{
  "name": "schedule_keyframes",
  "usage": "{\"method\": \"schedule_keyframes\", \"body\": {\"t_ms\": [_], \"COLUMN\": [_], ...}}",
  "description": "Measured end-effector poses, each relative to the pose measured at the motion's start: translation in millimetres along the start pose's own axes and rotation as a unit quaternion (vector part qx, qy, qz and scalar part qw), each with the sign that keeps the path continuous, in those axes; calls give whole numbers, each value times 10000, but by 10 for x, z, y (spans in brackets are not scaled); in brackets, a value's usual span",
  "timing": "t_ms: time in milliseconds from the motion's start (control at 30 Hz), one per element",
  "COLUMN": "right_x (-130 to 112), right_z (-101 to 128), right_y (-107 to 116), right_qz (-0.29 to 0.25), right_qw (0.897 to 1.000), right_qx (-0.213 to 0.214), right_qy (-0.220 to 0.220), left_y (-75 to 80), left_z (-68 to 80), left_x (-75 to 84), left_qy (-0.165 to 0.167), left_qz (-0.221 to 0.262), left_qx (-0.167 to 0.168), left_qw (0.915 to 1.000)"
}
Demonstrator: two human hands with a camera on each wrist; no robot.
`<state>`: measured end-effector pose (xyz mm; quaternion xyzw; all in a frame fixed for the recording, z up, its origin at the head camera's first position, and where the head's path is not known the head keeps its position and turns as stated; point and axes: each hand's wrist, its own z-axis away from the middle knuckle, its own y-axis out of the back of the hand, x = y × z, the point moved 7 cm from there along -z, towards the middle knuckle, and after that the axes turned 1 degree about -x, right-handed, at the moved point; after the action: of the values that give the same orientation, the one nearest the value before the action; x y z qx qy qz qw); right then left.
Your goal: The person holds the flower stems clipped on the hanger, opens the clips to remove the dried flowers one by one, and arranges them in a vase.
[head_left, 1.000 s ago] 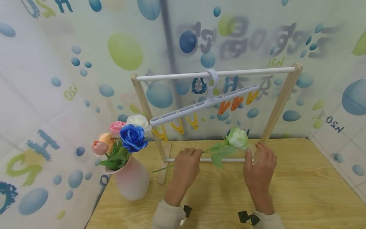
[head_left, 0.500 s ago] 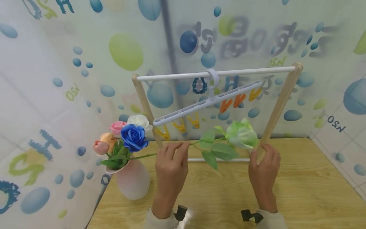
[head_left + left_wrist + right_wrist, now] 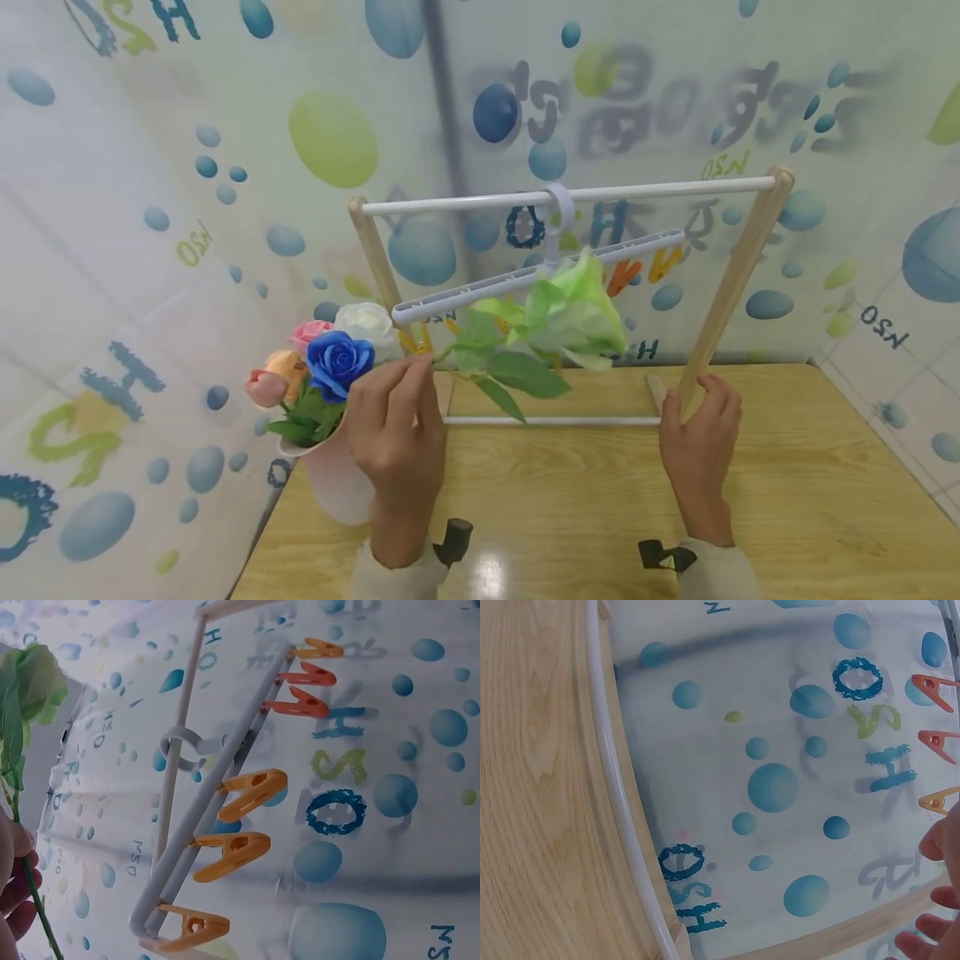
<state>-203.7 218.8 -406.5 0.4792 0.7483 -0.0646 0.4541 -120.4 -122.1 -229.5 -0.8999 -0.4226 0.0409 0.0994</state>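
Hold the green rose (image 3: 577,312) gently by its thin stem, up in the air in front of the white hanger (image 3: 525,279) with its orange clips (image 3: 244,791). Keep the stem level and steady, so the big bloom does not tip down or bump the clips. Left hand (image 3: 393,417) pinching the stem, fingers (image 3: 408,375) and thumb closed on it at the bare end, bloom off to the right of them and a bit higher, leaves in between. Right hand (image 3: 697,442) resting at the foot of the wooden rack (image 3: 738,267) on the tabletop (image 3: 787,500), fingers curved round the post to keep it from wobbling. Pink vase (image 3: 337,487) with more flowers just left of the left hand.
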Motion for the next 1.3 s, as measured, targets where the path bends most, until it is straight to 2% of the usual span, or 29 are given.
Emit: {"method": "schedule_keyframes", "body": {"t_ms": [267, 500, 800, 1067, 1167, 1300], "right_x": [53, 91, 134, 195, 217, 242], "right_z": [-82, -164, -275, -364, -392, -432], "right_y": [-29, -47, -89, -92, -103, -85], "right_qz": [136, 62, -61, 170, 275, 446], "right_qw": [9998, 9999, 9994, 9980, 9977, 9978], "right_qx": [110, -51, -208, -424, -471, -372], "right_qy": [56, -109, -283, -448, -396, -320], "left_y": [80, 141, 243, 323, 405, 491], "left_z": [64, 142, 147, 158, 195, 254], "left_x": [-302, -526, -703, -818, -915, -1026], "left_qy": [746, 1275, 1648, 1795, 1993, 2335], "left_qz": [-282, -658, -993, -1066, -1189, -1348], "left_qx": [16, -105, -2, 72, 82, -91], "left_qw": [9968, 9896, 9813, 9779, 9727, 9629]}}
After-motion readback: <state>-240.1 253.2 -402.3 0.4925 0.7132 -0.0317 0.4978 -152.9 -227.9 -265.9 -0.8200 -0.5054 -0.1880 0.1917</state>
